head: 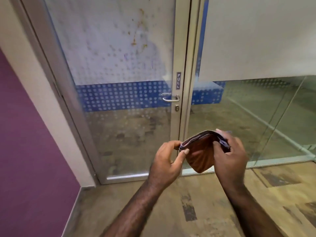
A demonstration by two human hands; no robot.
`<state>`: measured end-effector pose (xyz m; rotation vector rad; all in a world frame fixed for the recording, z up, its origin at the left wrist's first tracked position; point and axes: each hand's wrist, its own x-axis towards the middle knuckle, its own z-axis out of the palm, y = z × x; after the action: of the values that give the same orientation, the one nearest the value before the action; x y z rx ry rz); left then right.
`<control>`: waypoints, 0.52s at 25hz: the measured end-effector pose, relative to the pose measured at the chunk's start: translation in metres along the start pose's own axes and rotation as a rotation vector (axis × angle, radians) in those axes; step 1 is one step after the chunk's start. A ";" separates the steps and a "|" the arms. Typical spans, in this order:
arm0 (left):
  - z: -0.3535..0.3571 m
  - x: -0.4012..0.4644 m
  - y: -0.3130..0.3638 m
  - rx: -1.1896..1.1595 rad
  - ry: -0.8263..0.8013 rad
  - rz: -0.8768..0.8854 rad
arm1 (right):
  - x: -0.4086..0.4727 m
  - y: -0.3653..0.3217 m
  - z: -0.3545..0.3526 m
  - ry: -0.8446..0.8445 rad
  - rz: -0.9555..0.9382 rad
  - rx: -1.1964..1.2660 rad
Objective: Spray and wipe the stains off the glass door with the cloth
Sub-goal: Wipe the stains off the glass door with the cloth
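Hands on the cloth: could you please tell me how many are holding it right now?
2. The left hand pinches the folded cloth at its left edge; the right hand grips its right side, low before the glass door.

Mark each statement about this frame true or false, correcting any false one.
1. Both hands hold the cloth. True.
2. The left hand grips a spray bottle. False: no spray bottle is in view.
3. Brownish stains mark the upper glass door. True.
4. The sign above the door handle reads PUSH. False: it reads PULL.
5. The cloth is pressed against the glass. False: it is held in front of it, between the left hand and right hand.
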<state>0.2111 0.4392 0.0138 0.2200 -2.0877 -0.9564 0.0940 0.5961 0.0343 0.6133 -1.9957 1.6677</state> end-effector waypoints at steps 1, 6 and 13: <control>-0.006 0.004 -0.008 0.014 0.005 -0.004 | 0.001 -0.002 0.012 0.004 -0.009 0.019; -0.026 0.033 -0.054 0.077 0.029 -0.016 | 0.021 0.005 0.071 0.044 -0.027 0.072; -0.051 0.120 -0.129 0.212 0.127 -0.013 | 0.083 0.017 0.163 0.107 -0.095 0.121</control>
<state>0.1489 0.2664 0.0159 0.3938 -2.0705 -0.7086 0.0072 0.4347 0.0463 0.6372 -1.7744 1.7358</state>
